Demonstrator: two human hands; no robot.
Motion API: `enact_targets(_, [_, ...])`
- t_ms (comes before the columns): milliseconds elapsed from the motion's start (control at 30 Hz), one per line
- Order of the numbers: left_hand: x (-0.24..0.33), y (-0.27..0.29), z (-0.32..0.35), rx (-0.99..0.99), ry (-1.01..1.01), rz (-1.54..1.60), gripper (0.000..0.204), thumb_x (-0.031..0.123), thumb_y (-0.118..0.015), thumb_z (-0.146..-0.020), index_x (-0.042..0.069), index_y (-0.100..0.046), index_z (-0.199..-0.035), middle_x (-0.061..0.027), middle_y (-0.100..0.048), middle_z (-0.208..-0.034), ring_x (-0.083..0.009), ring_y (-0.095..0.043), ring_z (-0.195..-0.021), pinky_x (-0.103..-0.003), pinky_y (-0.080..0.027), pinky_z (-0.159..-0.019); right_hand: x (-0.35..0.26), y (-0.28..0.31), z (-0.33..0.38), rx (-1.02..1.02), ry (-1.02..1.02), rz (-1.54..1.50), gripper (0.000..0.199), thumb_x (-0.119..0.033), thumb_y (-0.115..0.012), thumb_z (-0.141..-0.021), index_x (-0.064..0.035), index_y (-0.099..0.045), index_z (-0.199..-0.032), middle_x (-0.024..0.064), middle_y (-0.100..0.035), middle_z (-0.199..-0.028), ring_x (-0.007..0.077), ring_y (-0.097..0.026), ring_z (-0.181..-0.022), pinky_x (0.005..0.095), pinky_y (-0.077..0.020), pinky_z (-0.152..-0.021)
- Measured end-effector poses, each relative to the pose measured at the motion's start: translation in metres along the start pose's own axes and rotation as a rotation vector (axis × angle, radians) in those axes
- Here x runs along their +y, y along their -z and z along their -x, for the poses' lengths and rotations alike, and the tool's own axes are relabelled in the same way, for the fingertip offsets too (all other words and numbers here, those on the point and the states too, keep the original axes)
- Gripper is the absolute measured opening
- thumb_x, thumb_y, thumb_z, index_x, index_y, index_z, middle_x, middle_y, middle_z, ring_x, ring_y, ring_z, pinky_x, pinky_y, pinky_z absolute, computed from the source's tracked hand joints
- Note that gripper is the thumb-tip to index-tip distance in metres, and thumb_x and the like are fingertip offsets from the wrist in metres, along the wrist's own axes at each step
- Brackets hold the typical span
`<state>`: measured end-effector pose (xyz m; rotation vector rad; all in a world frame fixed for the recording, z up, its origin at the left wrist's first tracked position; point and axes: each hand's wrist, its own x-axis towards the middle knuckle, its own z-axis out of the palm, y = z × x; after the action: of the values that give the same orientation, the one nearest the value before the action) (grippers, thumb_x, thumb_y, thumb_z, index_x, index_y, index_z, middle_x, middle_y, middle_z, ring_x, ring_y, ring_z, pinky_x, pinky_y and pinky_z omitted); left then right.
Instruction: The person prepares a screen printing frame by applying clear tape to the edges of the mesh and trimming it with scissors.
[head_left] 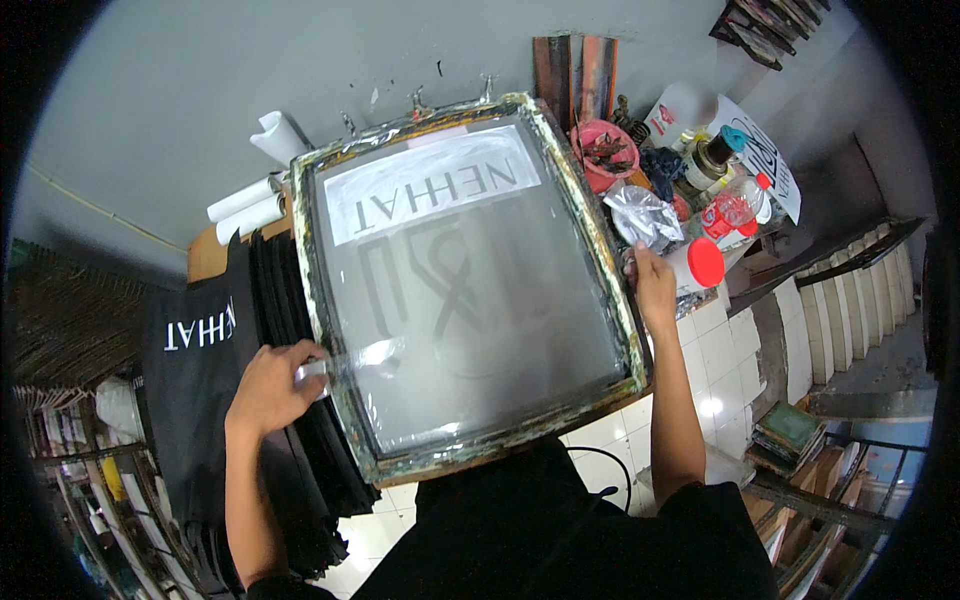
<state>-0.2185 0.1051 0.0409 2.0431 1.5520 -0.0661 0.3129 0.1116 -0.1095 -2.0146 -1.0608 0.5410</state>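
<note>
- Screen frame [480, 290], seen in the head view: it lies in the middle, in front of the person's body, and its far edge is near the wall.
- Its grey mesh carries mirrored lettering, with a white area toward the far side; its border is stained with paint.
- The left hand [275, 388] is at the left border of the frame, its fingers bent, with a small whitish piece between thumb and fingers; I cannot tell how firmly it is closed.
- The right hand [655, 285] is at the right border, fingers bent and close together; I cannot tell if it grips.
- On the left, black cloths [195, 375] with white print hang in a thick pile; behind them, white rolls [245, 212] lie on the brown worktop [207, 255].
- On the right there are a pink bowl [618, 172], a silver bag [645, 217] and a white jar [690, 270] with red lid.
- The room has a grey wall [240, 90], a white tiled floor [605, 432] and, at far right, stairs [850, 300].
</note>
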Motion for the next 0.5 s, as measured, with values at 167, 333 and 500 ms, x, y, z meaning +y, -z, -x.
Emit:
enact_targets(167, [0.002,-0.001,0.003,0.057,-0.014,-0.021,0.031,0.016,-0.073,-0.079,0.003,-0.072,-0.108,-0.0192,-0.074,-0.098,-0.0356,-0.067,-0.095,-0.041,-0.043,-0.096,-0.034,-0.007,-0.109,0.095,0.284,0.075,0.032,-0.028,-0.069,-0.092,0.0033,-0.071,-0.098,0.0233,-0.071,-0.087,0.0366,-0.069,-0.08,0.0439,-0.0503,-0.074])
enact_targets(333, [0.018,0.001,0.0,0.062,0.047,-0.098,0.032,0.013,-0.074,-0.079,0.004,-0.073,-0.109,-0.0143,-0.073,-0.108,-0.0305,-0.062,-0.111,-0.042,-0.037,-0.104,-0.016,-0.045,-0.225,0.023,0.092,0.593,0.052,-0.056,-0.072,-0.085,-0.007,-0.077,-0.103,0.0177,-0.076,-0.097,0.0399,-0.071,-0.093,0.0434,-0.0533,-0.081])
enact_targets(500, [0.009,-0.006,0.015,0.134,0.058,-0.132,0.035,0.013,-0.075,-0.079,0.005,-0.072,-0.113,-0.014,-0.071,-0.114,-0.0302,-0.06,-0.116,-0.044,-0.035,-0.109,-0.005,-0.08,-0.239,0.281,0.157,0.428,0.05,-0.06,-0.072,-0.083,-0.0153,-0.08,-0.102,0.0182,-0.076,-0.1,0.0399,-0.071,-0.097,0.0472,-0.0527,-0.087])
